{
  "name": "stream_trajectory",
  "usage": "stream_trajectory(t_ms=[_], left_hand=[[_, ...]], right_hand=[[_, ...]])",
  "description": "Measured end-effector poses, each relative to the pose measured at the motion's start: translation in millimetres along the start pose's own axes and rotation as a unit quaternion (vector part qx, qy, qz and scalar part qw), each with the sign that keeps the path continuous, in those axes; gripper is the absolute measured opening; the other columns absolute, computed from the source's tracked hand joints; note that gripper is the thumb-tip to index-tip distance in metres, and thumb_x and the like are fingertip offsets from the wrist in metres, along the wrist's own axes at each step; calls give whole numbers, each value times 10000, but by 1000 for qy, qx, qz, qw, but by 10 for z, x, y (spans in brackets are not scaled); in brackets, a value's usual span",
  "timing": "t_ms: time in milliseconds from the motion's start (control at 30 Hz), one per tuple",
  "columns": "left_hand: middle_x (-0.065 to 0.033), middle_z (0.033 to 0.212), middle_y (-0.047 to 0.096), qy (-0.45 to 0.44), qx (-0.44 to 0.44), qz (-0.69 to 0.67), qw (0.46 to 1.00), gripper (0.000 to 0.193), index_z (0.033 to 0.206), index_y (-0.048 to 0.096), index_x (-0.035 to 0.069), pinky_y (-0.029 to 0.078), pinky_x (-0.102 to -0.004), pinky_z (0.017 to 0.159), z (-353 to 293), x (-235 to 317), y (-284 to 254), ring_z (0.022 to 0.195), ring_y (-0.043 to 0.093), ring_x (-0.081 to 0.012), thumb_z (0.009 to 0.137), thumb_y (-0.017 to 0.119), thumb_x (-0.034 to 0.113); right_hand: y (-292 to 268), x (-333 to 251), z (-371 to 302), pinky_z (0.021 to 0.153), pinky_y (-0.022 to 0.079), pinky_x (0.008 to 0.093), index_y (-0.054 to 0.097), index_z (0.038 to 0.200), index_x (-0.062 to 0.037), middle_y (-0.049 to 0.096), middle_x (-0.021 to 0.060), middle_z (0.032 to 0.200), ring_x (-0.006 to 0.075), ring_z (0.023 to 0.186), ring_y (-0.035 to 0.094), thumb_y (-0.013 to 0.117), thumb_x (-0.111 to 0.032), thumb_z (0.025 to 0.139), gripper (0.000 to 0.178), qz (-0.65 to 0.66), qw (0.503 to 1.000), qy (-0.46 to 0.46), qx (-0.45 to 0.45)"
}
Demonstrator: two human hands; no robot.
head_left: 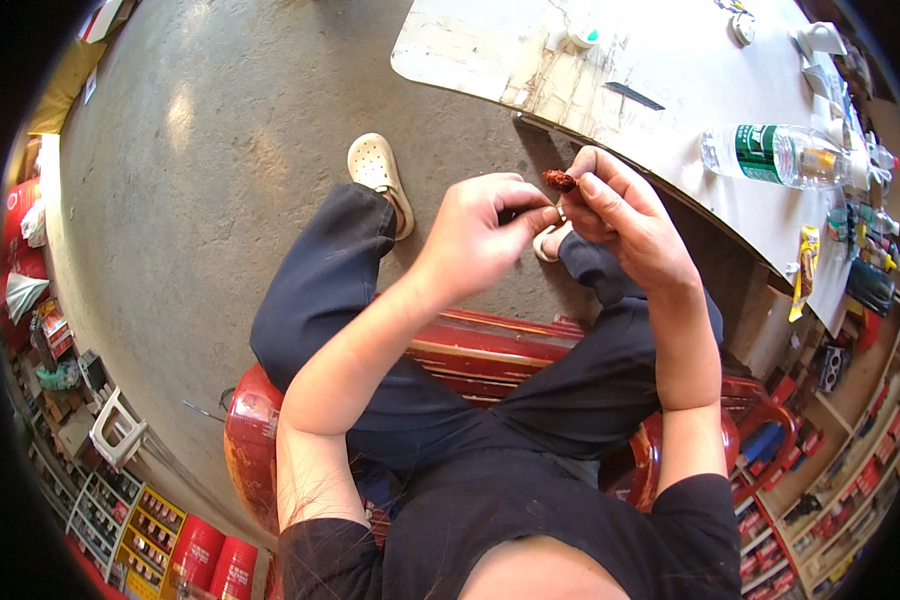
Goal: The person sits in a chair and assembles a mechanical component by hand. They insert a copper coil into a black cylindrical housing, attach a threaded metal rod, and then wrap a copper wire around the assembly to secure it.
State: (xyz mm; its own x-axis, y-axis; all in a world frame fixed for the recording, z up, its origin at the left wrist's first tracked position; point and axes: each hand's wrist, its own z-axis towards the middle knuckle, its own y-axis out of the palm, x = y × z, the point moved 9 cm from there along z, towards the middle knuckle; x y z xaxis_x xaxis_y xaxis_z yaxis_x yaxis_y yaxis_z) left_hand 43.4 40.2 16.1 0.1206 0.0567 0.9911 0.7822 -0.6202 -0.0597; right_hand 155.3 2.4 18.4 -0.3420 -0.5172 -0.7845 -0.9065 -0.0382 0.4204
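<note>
Red-brown lump (560, 180) is sitting at the right hand's (625, 215) fingertips, near the table (460, 50); head view: right thumb and fingers are pinching it, nearly closed; left hand (480, 225) is resting curled just beside, tips together, can't tell if gripping anything; light, steady pinch should be serving best.

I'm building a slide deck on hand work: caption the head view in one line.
Beside a white table, the right hand holds a small reddish-brown lump, the left hand close by.
</note>
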Motion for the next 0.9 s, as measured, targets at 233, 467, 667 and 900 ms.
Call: stream_trajectory(t_ms=[233,467,667,900], left_hand=[[-56,800,688,-46,4,-27,999,123,895,705,-27,477,-242,670,82,-73,-259,733,602,-89,856,684,88],[-86,715,607,115,52,92,988,71,876,707,-9,449,-271,580,-11,356,-187,639,581,-179,816,695,25],[-106,743,619,100,-22,96,990,100,901,684,-26,471,-302,625,-18,146,-31,662,595,-212,832,682,47],[-92,727,600,163,79,257,949,106,901,681,-1,482,-310,585,-31,289,-198,650,608,-243,825,679,73]], right_hand=[[82,-10,-24,533,334,198,499,985,-51,485,-37,736,36,608,390,533,-266,999,218,-154,986,21,-68],[-182,-13,93,488,357,236,482,946,-23,470,11,670,66,565,420,524,-253,1003,240,-304,942,-72,125],[92,-47,-15,444,210,201,462,911,-77,362,-58,644,27,514,258,436,-301,1037,258,14,996,44,-79],[-14,-145,55,535,427,292,487,908,14,566,128,659,140,581,539,556,-205,977,240,-449,882,-106,92]])
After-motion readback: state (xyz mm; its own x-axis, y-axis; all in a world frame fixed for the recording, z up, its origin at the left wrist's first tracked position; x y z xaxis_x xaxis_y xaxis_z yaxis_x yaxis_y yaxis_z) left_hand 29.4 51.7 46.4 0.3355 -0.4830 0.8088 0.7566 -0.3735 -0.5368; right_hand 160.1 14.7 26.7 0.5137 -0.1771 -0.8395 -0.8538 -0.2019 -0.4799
